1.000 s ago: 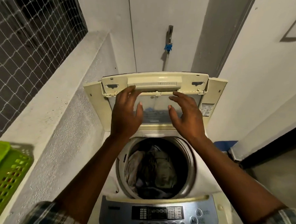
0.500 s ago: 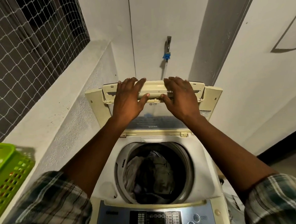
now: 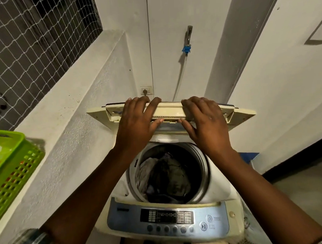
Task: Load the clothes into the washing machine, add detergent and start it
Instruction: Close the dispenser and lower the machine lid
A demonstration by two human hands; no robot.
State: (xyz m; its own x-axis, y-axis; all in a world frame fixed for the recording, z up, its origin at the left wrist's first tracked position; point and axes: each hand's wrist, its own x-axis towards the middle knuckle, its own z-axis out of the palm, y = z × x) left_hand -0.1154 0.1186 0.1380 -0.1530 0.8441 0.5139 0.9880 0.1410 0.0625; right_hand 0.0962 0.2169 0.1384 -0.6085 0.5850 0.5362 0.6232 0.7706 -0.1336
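Grip: left hand (image 3: 136, 122) and right hand (image 3: 207, 124) are being clamped on the lid (image 3: 171, 110) front edge, fingers over, thumbs under. Clothes (image 3: 165, 178) are lying inside the open washing machine (image 3: 218, 180) below. Advised: lid to be lowered evenly, thumbs being kept clear of the rim.

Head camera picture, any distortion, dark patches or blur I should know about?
Head view: wide-angle slants the pillar and ledge; the drum is dim, so the clothes barely read; the sleeve bottom left is blurred; the left hand and right hand gripping the lid look sharp.
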